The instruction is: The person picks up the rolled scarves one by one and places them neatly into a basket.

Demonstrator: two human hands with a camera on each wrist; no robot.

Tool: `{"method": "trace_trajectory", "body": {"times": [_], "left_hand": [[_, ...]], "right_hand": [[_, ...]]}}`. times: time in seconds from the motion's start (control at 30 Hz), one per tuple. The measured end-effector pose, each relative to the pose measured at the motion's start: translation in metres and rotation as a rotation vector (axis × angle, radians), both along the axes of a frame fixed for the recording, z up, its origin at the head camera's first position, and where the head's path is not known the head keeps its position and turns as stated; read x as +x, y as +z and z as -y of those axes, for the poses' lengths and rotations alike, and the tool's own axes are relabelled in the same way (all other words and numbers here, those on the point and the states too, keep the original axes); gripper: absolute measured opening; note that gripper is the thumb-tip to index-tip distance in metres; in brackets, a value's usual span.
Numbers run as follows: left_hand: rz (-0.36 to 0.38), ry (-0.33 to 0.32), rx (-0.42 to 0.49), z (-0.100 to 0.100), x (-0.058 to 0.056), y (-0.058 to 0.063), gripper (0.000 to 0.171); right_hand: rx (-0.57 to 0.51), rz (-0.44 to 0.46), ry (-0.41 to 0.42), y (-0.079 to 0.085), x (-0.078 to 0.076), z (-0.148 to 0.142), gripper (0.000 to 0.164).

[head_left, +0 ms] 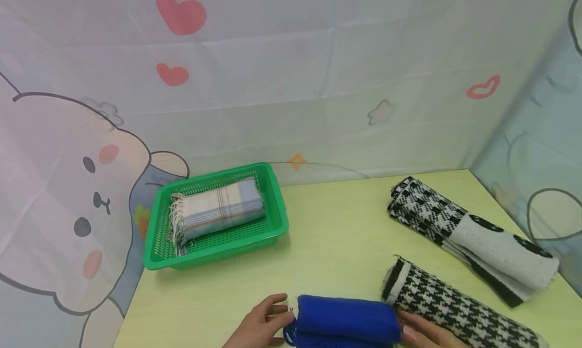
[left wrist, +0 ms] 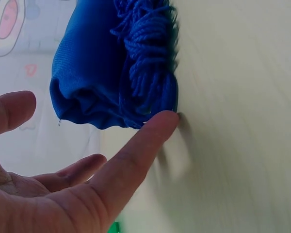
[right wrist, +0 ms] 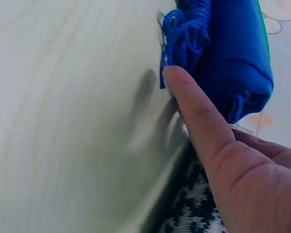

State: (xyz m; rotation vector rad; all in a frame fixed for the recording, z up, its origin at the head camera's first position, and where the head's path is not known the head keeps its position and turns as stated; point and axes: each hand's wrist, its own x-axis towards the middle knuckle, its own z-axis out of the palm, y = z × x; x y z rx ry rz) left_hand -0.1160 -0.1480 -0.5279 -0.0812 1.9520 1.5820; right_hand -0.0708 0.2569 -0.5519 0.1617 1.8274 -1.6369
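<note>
A rolled blue scarf (head_left: 347, 317) with a corded fringe lies on the table at the near edge of the head view. At its left end is my left hand (head_left: 263, 321), fingers spread and loosely bent. In the left wrist view the thumb touches the scarf's fringe (left wrist: 148, 63), while the other fingers stand apart from the roll. My right hand (head_left: 425, 332) is at the scarf's right end. The right wrist view shows its thumb (right wrist: 199, 109) extended against the fringe; its other fingers are partly hidden.
At the back left, a green basket (head_left: 278, 206) holds a folded blue-and-cream fringed scarf (head_left: 223, 209). Two rolled black-and-white scarves lie on the right: a houndstooth one (head_left: 454, 302) beside my right hand, and a checked-and-white one (head_left: 468, 232) behind it. A printed cloth hangs behind the table.
</note>
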Motion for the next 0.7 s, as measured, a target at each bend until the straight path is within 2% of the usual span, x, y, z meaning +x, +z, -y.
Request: {"method": "trace_trajectory", "body": {"times": [0.17,0.4,0.7], "left_hand": [[0.024,0.018,-0.018,-0.005,-0.001,0.001,0.064],[0.039,0.008,0.011,-0.009,-0.002,0.001,0.068],[0.048,-0.003,0.038,-0.016,-0.001,0.005,0.073]], "right_hand": [[-0.032,0.024,-0.014,-0.005,0.001,-0.001,0.093],[-0.063,0.031,-0.012,0.0,0.001,0.005,0.09],[0.018,0.013,-0.062,0.0,-0.001,0.015,0.093]]}}
